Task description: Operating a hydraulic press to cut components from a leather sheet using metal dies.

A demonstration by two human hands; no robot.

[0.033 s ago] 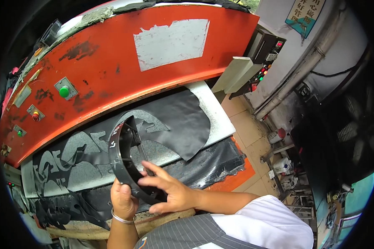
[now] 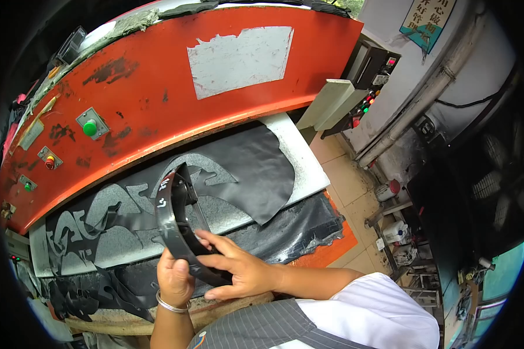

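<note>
A dark steel cutting die (image 2: 167, 224), a tall curved band with crossbars inside and white marks on its outer wall, is held up over the front of the cutting bed. My left hand (image 2: 176, 280) grips its lower near side, the thumb against the outer wall. My right hand (image 2: 241, 270) is at the die's right side, fingers spread and reaching into its opening. Whether anything lies inside under those fingertips is hidden. Behind the die, a black leather-like sheet (image 2: 256, 174) with curved cut-outs lies on a pale cutting board (image 2: 305, 157).
An orange press beam (image 2: 151, 70) with a green button (image 2: 90, 128) and a red button (image 2: 50, 163) spans the back. Black scraps (image 2: 116, 294) hang at the front left. A control box (image 2: 370, 99) stands at the right, and a fan (image 2: 492, 180) sits farther right.
The die has shifted slightly right and turned a little in my left hand. My right hand's fingers have moved slightly at its opening.
</note>
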